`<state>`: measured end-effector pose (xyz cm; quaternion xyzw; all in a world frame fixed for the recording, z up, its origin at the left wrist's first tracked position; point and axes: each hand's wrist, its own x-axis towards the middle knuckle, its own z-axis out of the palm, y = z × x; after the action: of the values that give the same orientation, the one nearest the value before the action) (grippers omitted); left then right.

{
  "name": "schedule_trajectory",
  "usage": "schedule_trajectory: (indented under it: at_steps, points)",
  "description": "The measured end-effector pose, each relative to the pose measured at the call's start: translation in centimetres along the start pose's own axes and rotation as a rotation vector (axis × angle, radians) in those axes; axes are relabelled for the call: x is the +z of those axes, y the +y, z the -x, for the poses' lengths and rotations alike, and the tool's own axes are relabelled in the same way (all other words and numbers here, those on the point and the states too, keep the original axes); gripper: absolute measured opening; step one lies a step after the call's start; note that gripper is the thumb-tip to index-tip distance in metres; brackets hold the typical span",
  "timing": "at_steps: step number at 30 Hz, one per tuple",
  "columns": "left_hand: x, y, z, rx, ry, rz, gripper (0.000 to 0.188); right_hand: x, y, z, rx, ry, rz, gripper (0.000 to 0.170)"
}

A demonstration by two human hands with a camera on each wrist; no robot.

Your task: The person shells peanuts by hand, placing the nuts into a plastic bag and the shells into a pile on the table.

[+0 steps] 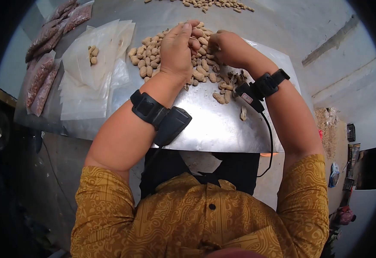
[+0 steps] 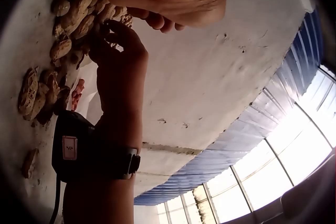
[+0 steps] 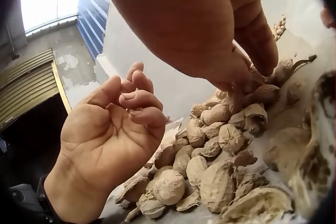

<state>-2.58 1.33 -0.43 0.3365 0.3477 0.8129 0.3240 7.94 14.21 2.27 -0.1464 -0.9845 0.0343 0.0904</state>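
A heap of unshelled peanuts (image 1: 147,53) lies on the metal tabletop. My left hand (image 1: 176,53) is raised beside the heap, palm turned toward the right. In the right wrist view this left hand (image 3: 113,140) has loosely curled fingers and a bare palm. My right hand (image 1: 231,48) reaches into the heap's right side, fingers bent downward. Seen from the right wrist, the right hand (image 3: 210,29) pinches a peanut (image 3: 264,95) at the top of the heap, its fingertips partly hidden. Darker peanuts and husk bits (image 1: 226,88) lie below the right hand.
Clear plastic bags (image 1: 82,81) lie stacked at left, with a few peanuts (image 1: 93,55) on top. Filled bags of reddish kernels (image 1: 41,81) are at the far left. More peanuts (image 1: 205,3) spread at the back. A single peanut (image 1: 243,113) sits nearer the table's front edge (image 1: 205,150).
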Motion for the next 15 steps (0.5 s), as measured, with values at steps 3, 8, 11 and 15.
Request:
schedule_trajectory:
  at_steps: [3, 8, 11, 15]
  points:
    - [0.2, 0.0, 0.2, -0.003, -0.007, 0.000, 0.028, -1.9, -0.7, 1.4, 0.091, -0.033, -0.157, 0.023]
    - [0.7, -0.1, 0.6, -0.035, -0.073, -0.163, 0.028, -2.8, -0.9, 4.4, 0.224, 0.243, -1.094, 0.020]
    - [1.4, -0.3, 1.3, -0.041, -0.214, -0.290, 0.030, -1.9, -1.4, 6.0, 0.242, 0.423, -1.506, 0.019]
    - [1.9, -0.1, 1.6, -0.016, -0.314, -0.425, 0.028, -0.7, -1.6, 7.2, 0.259, 0.371, -1.637, 0.018]
